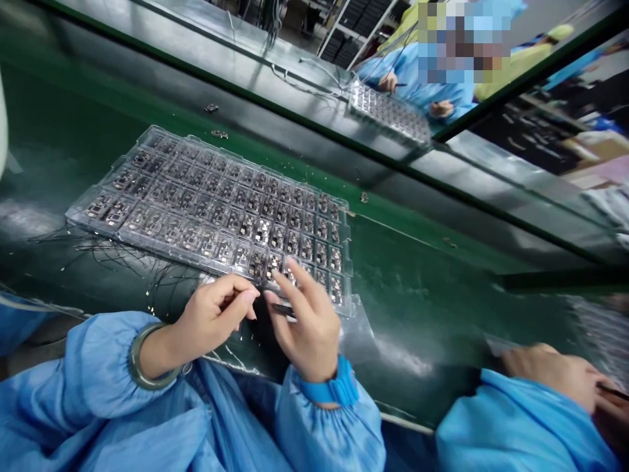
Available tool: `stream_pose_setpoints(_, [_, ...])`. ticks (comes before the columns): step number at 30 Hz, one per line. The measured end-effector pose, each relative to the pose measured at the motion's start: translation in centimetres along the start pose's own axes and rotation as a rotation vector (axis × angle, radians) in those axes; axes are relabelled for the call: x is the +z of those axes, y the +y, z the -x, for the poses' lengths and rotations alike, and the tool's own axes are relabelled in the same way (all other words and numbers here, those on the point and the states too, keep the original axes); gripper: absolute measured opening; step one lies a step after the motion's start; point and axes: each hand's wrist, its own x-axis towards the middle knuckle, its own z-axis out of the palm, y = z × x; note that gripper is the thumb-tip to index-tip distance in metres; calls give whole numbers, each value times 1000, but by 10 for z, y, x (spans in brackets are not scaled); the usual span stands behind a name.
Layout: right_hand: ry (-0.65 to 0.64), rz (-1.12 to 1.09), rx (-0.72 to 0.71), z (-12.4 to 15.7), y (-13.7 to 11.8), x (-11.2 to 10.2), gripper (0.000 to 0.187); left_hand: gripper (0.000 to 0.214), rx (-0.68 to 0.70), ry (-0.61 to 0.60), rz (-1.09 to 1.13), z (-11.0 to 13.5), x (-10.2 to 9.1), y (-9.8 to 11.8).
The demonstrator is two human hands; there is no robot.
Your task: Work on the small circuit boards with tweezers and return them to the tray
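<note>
A clear plastic tray (227, 261) lies slanted on the green work surface in front of me, its many compartments holding small circuit boards (263, 231). At its near edge, my left hand (216, 311) is closed in a pinch, thumb against index finger; whatever is between the fingertips is too small to make out. Close by on the right, my right hand (307, 321) holds a slim black tool (284, 310) near its thumb, with its fingers stretched over the tray's near right compartments. Most of the tool is hidden by the hand.
Thin black wires (142, 262) spread along the tray's near left edge. Loose small parts (219, 134) lie behind the tray. At right, a co-worker's hand (550, 373) is close to another tray. Beyond the metal divider, another person works by a tray (388, 113).
</note>
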Motion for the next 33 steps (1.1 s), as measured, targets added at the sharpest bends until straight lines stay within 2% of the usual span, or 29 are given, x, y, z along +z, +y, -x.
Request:
stream_pose_setpoints(3, [284, -233, 211, 16, 2, -19, 29, 20, 92, -48, -87, 1, -2, 1])
stream_pose_setpoints(5, [465, -420, 368, 31, 5, -29, 28, 17, 194, -127, -171, 0, -3, 1])
stream_pose_setpoints(7, [552, -594, 498, 46, 8, -33, 37, 15, 315, -223, -264, -2, -3, -1])
stream_pose_setpoints(9, [530, -717, 637, 61, 9, -32, 47, 14, 418, -319, -336, -3, -2, -3])
stream_pose_setpoints(12, [497, -806, 814, 79, 5, -24, 51, 15, 494, -440, -425, -4, 1, -6])
stream_pose_setpoints(15, [498, -861, 841, 88, -3, -15, 40, 15, 542, -502, -506, -3, 3, -6])
stream_pose_setpoints(18, [468, -868, 834, 87, -7, -9, 15, 11, 604, -411, -612, 0, 3, -5])
stream_pose_setpoints(21, [428, -849, 842, 81, -9, -7, 18, 21, 611, -175, -827, 1, 3, -4])
stream_pose_setpoints(23, [423, -854, 840, 77, -9, -6, 19, 27, 581, -79, -974, 0, 4, -5])
stream_pose_setpoints(25, [430, -863, 834, 74, -10, -6, 19, 31, 552, -62, -1076, -1, 6, -6])
stream_pose_setpoints(28, [431, -881, 844, 72, -12, -7, 19, 33, 547, -71, -1104, -2, 7, -7])
stream_pose_setpoints(31, [420, -917, 883, 68, -15, -7, 17, 26, 605, -69, -1000, -2, 5, -5])
stream_pose_setpoints(33, [400, -932, 917, 63, -16, -6, 16, 19, 680, -146, -900, -1, 2, -4])
